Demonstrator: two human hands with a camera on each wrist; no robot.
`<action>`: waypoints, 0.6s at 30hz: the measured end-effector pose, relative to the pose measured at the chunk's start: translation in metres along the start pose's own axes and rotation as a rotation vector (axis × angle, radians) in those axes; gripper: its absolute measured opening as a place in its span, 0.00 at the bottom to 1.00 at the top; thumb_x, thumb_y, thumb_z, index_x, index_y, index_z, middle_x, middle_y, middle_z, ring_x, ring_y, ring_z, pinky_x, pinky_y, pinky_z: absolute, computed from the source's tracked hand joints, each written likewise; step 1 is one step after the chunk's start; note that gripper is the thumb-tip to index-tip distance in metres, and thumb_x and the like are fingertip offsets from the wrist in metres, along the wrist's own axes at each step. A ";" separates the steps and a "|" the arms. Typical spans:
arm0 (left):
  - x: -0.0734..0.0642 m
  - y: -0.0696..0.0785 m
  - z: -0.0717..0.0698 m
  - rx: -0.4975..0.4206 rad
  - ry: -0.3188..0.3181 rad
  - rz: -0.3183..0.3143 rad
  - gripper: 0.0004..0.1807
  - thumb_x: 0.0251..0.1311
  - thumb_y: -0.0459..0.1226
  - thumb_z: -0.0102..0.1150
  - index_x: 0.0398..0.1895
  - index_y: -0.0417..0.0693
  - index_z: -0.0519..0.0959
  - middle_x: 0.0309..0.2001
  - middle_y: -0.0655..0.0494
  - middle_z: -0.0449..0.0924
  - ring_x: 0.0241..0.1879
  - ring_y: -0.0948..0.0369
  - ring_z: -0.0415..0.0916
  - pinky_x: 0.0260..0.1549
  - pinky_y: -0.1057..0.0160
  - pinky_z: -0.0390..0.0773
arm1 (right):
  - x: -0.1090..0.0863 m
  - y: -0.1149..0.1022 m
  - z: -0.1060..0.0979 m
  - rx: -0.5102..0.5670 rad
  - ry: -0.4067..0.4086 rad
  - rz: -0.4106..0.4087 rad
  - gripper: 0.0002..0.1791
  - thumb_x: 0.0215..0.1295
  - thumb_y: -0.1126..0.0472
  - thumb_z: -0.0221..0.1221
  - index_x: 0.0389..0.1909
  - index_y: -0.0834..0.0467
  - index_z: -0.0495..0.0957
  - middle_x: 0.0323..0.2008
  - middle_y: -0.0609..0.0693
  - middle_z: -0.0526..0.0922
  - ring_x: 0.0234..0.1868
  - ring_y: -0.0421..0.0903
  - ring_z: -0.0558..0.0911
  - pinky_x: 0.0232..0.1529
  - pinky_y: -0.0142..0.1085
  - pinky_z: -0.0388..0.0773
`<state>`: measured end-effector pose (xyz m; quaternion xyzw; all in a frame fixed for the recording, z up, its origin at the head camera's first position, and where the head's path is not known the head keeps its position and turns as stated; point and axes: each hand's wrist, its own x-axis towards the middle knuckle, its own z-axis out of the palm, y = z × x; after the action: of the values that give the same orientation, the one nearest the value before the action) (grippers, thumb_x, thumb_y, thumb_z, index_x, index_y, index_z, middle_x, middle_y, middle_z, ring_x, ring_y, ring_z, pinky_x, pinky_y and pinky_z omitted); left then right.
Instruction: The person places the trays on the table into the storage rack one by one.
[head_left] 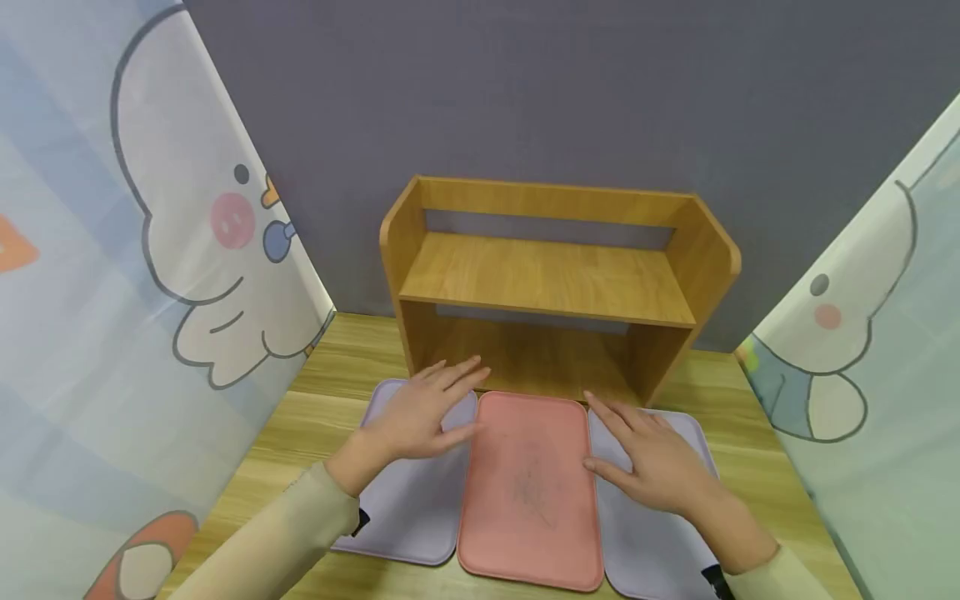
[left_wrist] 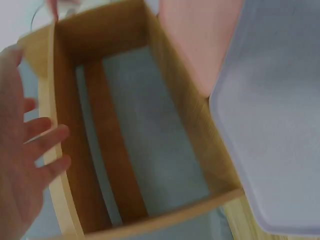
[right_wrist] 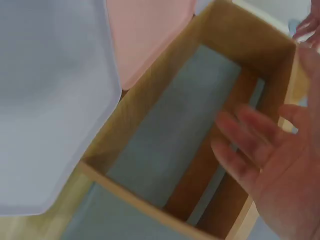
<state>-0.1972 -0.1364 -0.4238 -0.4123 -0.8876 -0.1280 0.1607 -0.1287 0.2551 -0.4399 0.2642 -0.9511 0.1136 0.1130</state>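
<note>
My left hand (head_left: 426, 411) is held palm down with fingers extended over the left lavender tray (head_left: 408, 517), its thumb pointing toward the pink tray (head_left: 528, 492). Over the right lavender tray (head_left: 648, 533) hovers my right hand (head_left: 651, 458), fingers spread and holding nothing. Both hands are in front of a wooden two-tier shelf (head_left: 547, 275). In the left wrist view the left hand (left_wrist: 30, 155) appears with fingers loosely spread beside the shelf. The right wrist view shows the right hand (right_wrist: 275, 155) with slightly bent, blurred fingers, also holding nothing.
The three trays lie side by side on a wood-grain table (head_left: 330, 367), their far edges close to the shelf's front. Behind it rises a grey backdrop (head_left: 555, 100). Cartoon-printed curtains (head_left: 150, 350) hang on the left and right sides.
</note>
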 end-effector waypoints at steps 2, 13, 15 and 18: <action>0.007 -0.014 -0.008 -0.029 0.182 0.003 0.38 0.72 0.50 0.68 0.80 0.44 0.72 0.74 0.41 0.77 0.71 0.45 0.79 0.68 0.40 0.79 | -0.010 0.007 -0.003 0.072 0.018 0.042 0.42 0.73 0.44 0.70 0.84 0.49 0.68 0.60 0.49 0.89 0.54 0.47 0.90 0.50 0.46 0.86; 0.063 -0.121 -0.091 0.012 0.491 -0.241 0.37 0.74 0.43 0.68 0.83 0.47 0.69 0.75 0.28 0.58 0.70 0.33 0.63 0.70 0.35 0.68 | -0.091 0.065 0.011 0.355 -0.028 0.291 0.30 0.72 0.57 0.72 0.74 0.54 0.80 0.46 0.47 0.83 0.37 0.26 0.76 0.33 0.31 0.78; 0.069 -0.135 -0.100 -0.052 0.417 -0.307 0.38 0.76 0.43 0.66 0.85 0.50 0.66 0.80 0.30 0.53 0.78 0.33 0.56 0.76 0.33 0.63 | -0.109 0.081 0.018 0.382 -0.051 0.348 0.30 0.71 0.58 0.73 0.72 0.59 0.81 0.46 0.50 0.81 0.36 0.27 0.74 0.32 0.31 0.77; 0.075 -0.150 -0.108 -0.153 0.312 -0.391 0.37 0.80 0.45 0.62 0.88 0.56 0.62 0.83 0.34 0.52 0.83 0.35 0.54 0.79 0.32 0.61 | -0.135 0.105 0.023 0.437 -0.161 0.444 0.30 0.75 0.57 0.69 0.73 0.65 0.77 0.50 0.57 0.78 0.37 0.28 0.71 0.34 0.31 0.75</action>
<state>-0.3396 -0.2169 -0.3099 -0.2190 -0.9027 -0.2852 0.2361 -0.0756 0.4007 -0.5154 0.0766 -0.9444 0.3158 -0.0498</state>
